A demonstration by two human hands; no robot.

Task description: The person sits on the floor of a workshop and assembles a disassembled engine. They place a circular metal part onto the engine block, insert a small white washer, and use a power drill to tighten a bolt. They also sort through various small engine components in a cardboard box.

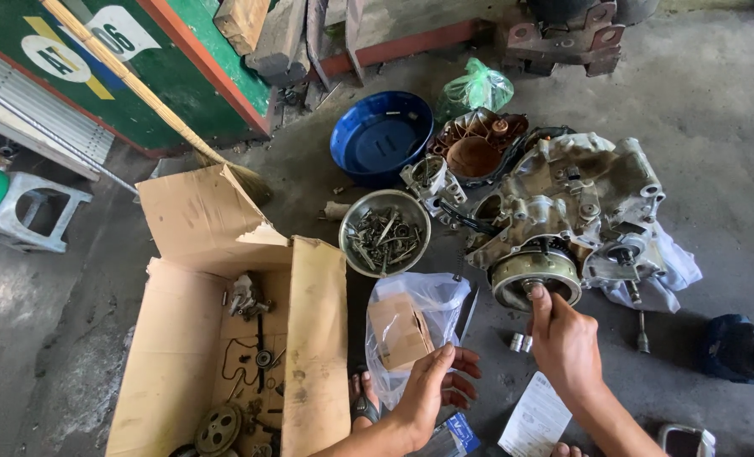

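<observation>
1. The concrete floor [715,110] lies bare to the upper right of the engine; lower left there is another bare stretch beside the open cardboard box [224,338].
2. The engine block [575,207] sits on a white rag [673,267], hemmed in on its left by a steel bowl of bolts [385,233], a blue basin [381,135] and a reddish-brown cover [478,148]. The gaps between these are narrow.
3. The right hand [563,338] reaches up to the round flywheel [535,275] at the engine's near end, forefinger stretched out and touching its centre; the other fingers are curled loosely, and I cannot tell whether they hold anything.
4. The left hand [432,393] grips the lower edge of a clear plastic bag [415,326] holding a small cardboard packet.
5. Two small metal sleeves [520,342] lie on the floor just beside the right hand; a printed paper [533,419] lies under the wrist.
6. The flywheel is a dull metal ring, grimy; the casing is pale grey and oil-stained.
</observation>
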